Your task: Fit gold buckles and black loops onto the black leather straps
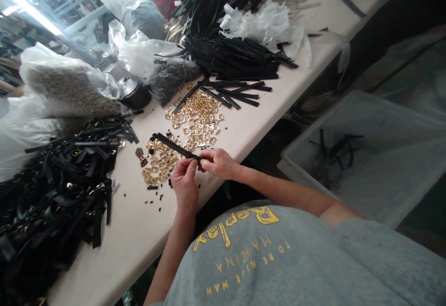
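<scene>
Both my hands meet near the table's front edge on one black strap (172,145), which points away from me to the upper left. My left hand (186,178) pinches it near its close end between thumb and fingers. Right beside it, my right hand (219,163) grips the same end with its fingertips. Whether a buckle sits between the fingers is hidden. Just beyond my hands lie a heap of gold buckles (162,159) and a larger spread of square gold buckles (202,111). Small black bits (152,187) are scattered by my left hand.
A big pile of black straps with buckles (69,176) covers the table's left. Black strips (237,60) lie farther back, near crumpled white plastic (261,22). Plastic bags (69,83) and a black tin (134,93) line the far side. A translucent bin (383,125) stands at right.
</scene>
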`<state>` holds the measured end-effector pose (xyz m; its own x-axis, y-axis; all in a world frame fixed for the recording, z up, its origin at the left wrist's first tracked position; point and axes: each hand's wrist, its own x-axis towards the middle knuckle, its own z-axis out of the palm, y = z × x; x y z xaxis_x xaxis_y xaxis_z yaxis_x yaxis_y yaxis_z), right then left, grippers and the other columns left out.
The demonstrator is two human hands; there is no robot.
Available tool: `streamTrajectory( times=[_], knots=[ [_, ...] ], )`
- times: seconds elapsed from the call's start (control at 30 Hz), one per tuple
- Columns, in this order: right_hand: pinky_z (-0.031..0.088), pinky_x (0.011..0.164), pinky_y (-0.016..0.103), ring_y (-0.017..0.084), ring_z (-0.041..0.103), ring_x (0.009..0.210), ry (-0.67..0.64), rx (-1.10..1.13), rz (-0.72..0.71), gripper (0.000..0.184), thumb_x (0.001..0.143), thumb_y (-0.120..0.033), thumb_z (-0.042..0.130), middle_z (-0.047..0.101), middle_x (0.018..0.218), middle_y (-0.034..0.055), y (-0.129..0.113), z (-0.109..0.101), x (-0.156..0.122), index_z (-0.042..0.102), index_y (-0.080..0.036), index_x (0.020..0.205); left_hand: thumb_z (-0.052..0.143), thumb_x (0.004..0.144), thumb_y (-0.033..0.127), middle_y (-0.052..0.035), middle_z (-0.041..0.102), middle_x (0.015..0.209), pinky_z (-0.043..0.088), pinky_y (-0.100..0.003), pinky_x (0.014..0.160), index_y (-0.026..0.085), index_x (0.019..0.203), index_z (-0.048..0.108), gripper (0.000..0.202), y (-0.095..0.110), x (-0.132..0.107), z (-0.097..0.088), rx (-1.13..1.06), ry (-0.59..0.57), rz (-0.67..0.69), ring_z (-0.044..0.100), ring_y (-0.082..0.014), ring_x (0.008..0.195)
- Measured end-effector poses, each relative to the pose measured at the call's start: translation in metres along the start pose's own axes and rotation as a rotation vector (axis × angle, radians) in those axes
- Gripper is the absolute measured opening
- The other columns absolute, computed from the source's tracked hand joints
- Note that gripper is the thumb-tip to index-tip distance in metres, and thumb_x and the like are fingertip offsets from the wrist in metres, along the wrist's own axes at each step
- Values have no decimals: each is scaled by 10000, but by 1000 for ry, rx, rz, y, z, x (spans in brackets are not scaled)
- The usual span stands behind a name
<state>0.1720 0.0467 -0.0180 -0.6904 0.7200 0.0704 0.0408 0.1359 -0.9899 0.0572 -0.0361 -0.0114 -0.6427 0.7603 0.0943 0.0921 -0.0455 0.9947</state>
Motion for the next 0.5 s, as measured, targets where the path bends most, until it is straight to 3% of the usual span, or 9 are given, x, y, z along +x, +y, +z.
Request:
streamTrajectory(
  times=[0.2,0.37,0.5],
  knots=[
    [389,597,203,98,558,628,59,-31,-18,164,831,-173,546,664,698,-20,-4,3,-1,696,-154,894,725,753,284,10,655,751,513,-272,766,173,770,622,152,1,-4,10,-92,59,-1,634,-124,730],
    [372,598,207,96,506,601,167,-160,-76,145,822,-179,566,627,683,-25,-6,9,-6,699,-163,879,782,671,249,45,625,713,511,-263,825,184,757,543,263,-7,-2,15,-315,122,-74,648,-104,737],
    [379,614,209,102,499,607,179,-192,-108,152,847,-190,552,618,696,-22,-5,10,-7,684,-169,920,814,653,256,29,658,805,519,-260,838,214,926,559,376,-8,1,14,-355,82,-110,669,-107,783]
  ],
)
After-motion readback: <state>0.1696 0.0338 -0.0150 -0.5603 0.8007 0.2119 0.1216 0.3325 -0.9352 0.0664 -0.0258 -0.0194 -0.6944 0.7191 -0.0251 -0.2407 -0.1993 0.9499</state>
